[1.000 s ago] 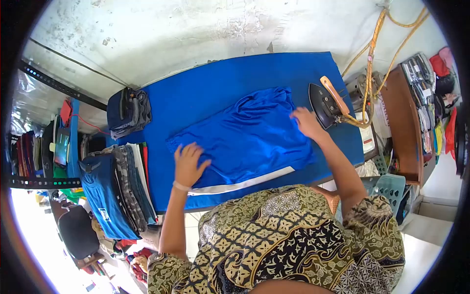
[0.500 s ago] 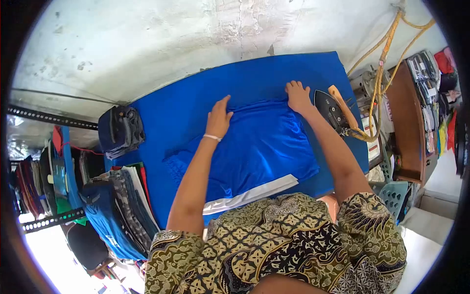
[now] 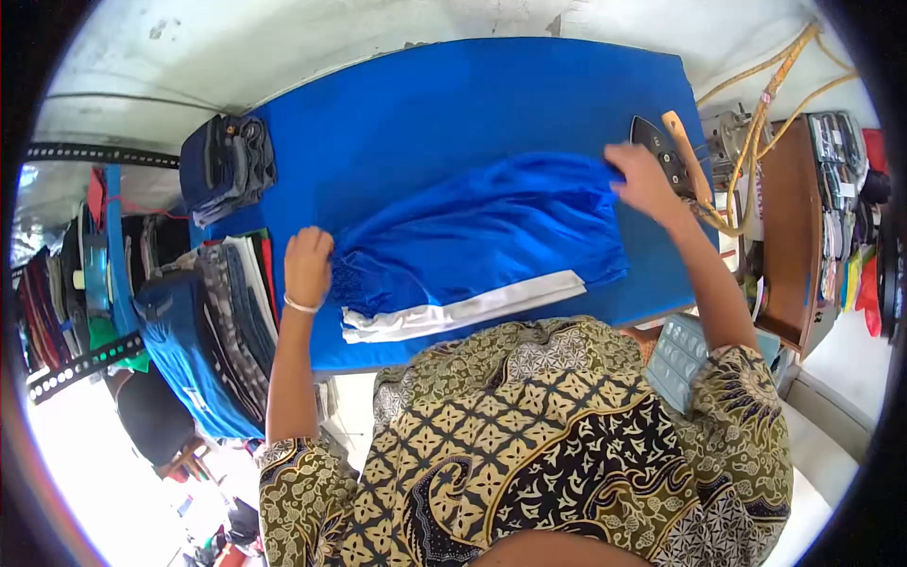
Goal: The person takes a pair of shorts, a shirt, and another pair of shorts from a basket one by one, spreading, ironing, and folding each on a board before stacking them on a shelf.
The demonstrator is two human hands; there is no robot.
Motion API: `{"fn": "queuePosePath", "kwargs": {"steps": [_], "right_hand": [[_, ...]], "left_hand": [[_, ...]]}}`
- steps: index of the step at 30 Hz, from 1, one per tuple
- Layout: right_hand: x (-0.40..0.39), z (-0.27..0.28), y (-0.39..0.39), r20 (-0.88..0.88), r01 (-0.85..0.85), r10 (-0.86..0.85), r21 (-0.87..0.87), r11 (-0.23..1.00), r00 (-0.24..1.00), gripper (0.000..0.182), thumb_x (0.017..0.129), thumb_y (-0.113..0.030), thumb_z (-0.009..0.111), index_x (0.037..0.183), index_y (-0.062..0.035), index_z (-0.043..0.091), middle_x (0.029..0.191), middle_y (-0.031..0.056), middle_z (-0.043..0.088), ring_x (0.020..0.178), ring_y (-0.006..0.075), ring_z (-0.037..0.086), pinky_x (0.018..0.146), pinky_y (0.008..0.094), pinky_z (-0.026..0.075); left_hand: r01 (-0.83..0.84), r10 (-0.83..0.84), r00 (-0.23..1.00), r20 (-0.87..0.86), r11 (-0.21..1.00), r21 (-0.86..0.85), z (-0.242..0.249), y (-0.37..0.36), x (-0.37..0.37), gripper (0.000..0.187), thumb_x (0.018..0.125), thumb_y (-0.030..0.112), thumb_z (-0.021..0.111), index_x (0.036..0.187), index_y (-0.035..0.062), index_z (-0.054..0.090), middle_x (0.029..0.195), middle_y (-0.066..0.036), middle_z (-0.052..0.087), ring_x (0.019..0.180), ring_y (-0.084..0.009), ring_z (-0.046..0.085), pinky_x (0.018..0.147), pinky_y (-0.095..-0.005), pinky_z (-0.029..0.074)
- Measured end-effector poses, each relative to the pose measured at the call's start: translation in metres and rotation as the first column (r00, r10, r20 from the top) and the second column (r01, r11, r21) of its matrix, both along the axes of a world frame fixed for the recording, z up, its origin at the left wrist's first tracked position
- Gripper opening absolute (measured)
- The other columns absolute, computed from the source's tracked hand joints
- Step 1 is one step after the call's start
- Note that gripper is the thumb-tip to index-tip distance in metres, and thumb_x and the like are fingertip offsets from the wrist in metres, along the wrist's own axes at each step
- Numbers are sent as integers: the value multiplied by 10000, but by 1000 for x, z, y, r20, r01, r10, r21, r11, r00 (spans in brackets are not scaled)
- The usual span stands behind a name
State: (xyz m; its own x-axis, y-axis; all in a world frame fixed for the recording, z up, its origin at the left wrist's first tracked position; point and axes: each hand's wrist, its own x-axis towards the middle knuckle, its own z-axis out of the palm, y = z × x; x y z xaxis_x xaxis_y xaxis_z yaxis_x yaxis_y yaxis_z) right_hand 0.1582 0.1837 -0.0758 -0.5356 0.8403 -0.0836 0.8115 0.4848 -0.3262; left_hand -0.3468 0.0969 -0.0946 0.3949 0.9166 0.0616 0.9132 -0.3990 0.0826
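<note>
A shiny blue garment (image 3: pixel 501 222) with gathered ends lies across the blue table cover, a white band (image 3: pixel 472 308) along its near edge. My left hand (image 3: pixel 308 267) is at the garment's left end, fingers curled together at its edge. At the far right corner of the garment is my right hand (image 3: pixel 646 180), slightly blurred, its fingers and thumb closed around the edge. Just beyond my right hand, a dark iron (image 3: pixel 658 156) with a wooden handle rests on the cover.
Folded dark trousers (image 3: pixel 227 165) are stacked at the table's left end. More folded clothes (image 3: pixel 203 326) hang or lie below them. Yellowish cables (image 3: pixel 756 123) run down to the iron at the right. A wooden cabinet (image 3: pixel 789 227) stands beyond the table's right side.
My hands have moved apart, the left to the garment's left end, the right to its right corner. The garment's far edge is now bunched and lies nearer me. The view has shifted.
</note>
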Motion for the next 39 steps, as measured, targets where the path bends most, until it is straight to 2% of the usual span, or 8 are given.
{"fn": "queuePosePath", "kwargs": {"steps": [9,15,18,22,23,26,36,39], "right_hand": [[-23,-46,-113,-6,241,-243,167,956,970,433,763,-262,608,1127,-74,468,1163,99,467,1098,273,434,883,467,338],[35,-38,-90,99,270,-340,423,865,935,742,695,-332,680,1278,-21,343,1299,151,386,1235,304,332,995,460,263],[86,5,-38,170,651,-800,497,574,576,823,662,-375,718,1266,18,320,1161,187,501,1074,328,483,863,442,398],[119,-31,7,-43,827,-870,337,451,492,799,592,-312,791,1169,69,390,815,176,608,687,279,608,640,371,484],[148,-43,24,-242,739,-847,-414,531,473,620,620,-338,780,1033,42,516,694,102,579,576,181,577,519,304,471],[104,3,35,-191,543,-901,-743,392,388,370,693,-366,730,799,-52,564,574,13,501,472,109,489,423,241,392],[-195,65,-39,-110,59,-154,-597,800,982,394,675,-273,738,811,34,532,552,64,533,468,119,526,416,259,414],[-270,-4,-61,43,6,9,-351,936,999,484,643,-366,690,875,50,599,746,217,621,655,354,611,605,413,487]], "left_hand": [[-263,288,862,418,958,-118,-29,-59,3,536,752,97,628,1248,81,426,1078,-165,508,925,-364,540,706,-390,480],[-475,502,862,73,849,-234,-19,-54,1,488,721,174,671,1180,97,525,1060,-134,527,896,-328,549,716,-376,467],[-365,361,924,129,931,5,-28,-64,-6,373,719,166,673,1075,77,601,1042,-118,550,911,-301,543,761,-377,448],[-446,396,835,382,894,48,-55,-65,-19,248,718,123,677,954,55,639,979,-130,589,921,-302,542,786,-373,438],[-454,405,830,384,890,43,-61,-64,-25,248,718,123,677,954,55,639,979,-130,589,921,-302,542,786,-373,438],[-476,540,586,605,833,-282,-66,-58,-29,259,690,89,697,932,41,616,1006,-121,603,934,-277,566,810,-335,437],[-266,577,361,733,817,-512,-86,-64,-47,521,651,74,746,1125,77,530,1113,-86,561,1004,-232,527,842,-343,424],[-282,620,202,758,778,-562,-92,-74,-42,603,611,71,775,1150,73,506,1160,-92,521,1021,-237,515,841,-359,430]]}}
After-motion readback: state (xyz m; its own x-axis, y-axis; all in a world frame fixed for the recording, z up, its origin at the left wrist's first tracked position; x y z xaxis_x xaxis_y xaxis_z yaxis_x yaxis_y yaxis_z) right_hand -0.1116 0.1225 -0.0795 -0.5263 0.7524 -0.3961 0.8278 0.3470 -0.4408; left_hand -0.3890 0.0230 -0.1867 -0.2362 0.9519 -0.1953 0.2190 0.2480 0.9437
